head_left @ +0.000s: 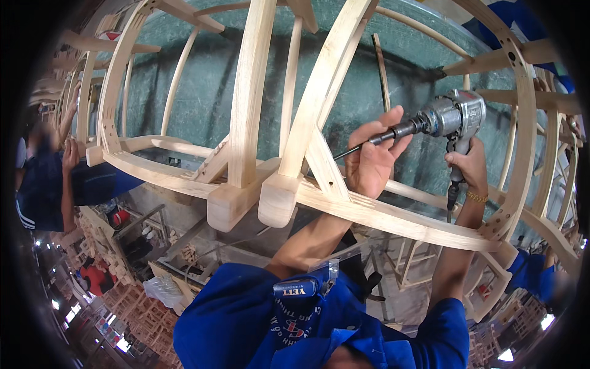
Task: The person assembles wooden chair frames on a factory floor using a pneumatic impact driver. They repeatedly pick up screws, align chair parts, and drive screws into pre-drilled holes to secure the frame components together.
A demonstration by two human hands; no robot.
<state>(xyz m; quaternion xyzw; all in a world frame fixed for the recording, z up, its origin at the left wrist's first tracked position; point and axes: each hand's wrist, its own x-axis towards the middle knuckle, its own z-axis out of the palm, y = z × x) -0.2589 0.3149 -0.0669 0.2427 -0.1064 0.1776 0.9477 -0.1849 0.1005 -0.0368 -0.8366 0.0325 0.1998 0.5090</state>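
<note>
In my right hand (472,165) is the grip of a silver pneumatic impact driver (458,117), with a finger near the trigger. Its long dark bit (350,152) points left toward a slanted corner brace (329,166) on a pale wooden chair frame (393,215). My left hand (373,161), palm up, has its fingers loosely curled round the bit's shaft, just ahead of the driver's black nose. Whether the tip touches the brace is hard to see. A dark hole shows near the brace's lower end.
Another wooden frame (163,175) stands close on the left, its leg beside this one's. Both rest on a green worktop (209,80). A loose wooden strip (381,71) lies beyond my hands. A co-worker in blue (49,184) is at the left; more frames stand right.
</note>
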